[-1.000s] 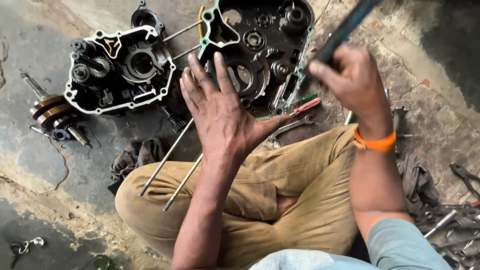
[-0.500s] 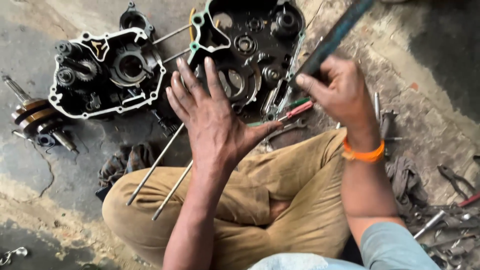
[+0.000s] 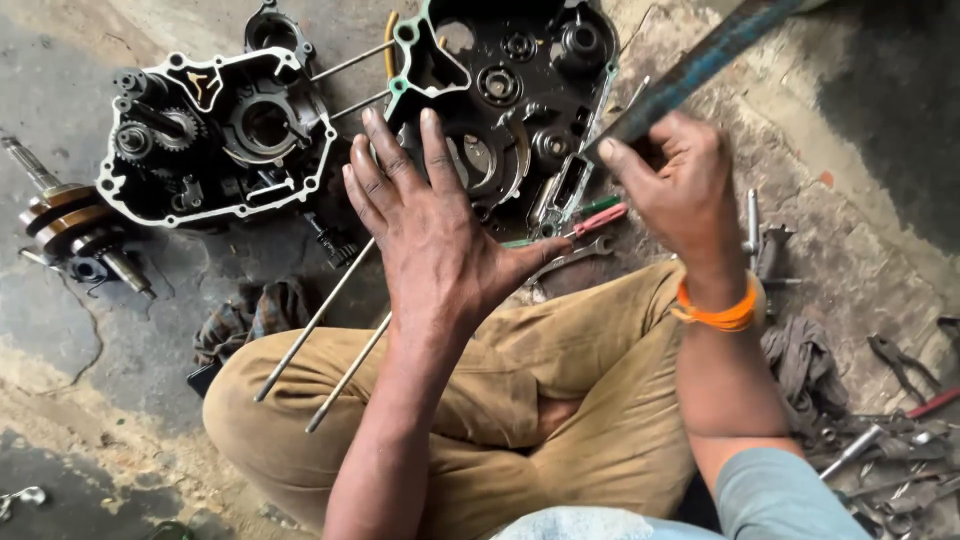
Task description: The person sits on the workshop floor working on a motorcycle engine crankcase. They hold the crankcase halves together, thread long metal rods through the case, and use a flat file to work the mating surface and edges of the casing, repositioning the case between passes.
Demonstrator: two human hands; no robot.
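My left hand (image 3: 432, 228) is spread flat, fingers apart, hovering over the near edge of a black engine case half (image 3: 520, 90) with a green gasket rim. It holds nothing. My right hand (image 3: 675, 185) is closed around a long dark flat metal file (image 3: 700, 62) that slants up to the top right. A second engine case half (image 3: 215, 135) with gears lies to the left on the floor. Two long thin steel rods (image 3: 315, 320) run under my left wrist, across my tan trouser leg (image 3: 560, 400).
A crankshaft (image 3: 70, 225) lies at far left. A red-handled tool (image 3: 597, 217) and a spanner (image 3: 570, 258) sit by my knee. A dirty rag (image 3: 250, 315) lies near the rods. Several pliers and loose tools (image 3: 890, 430) crowd the right floor.
The view has shifted so the engine parts sit further left. My left hand stays spread over the case; my right hand with the file has moved slightly left and down.
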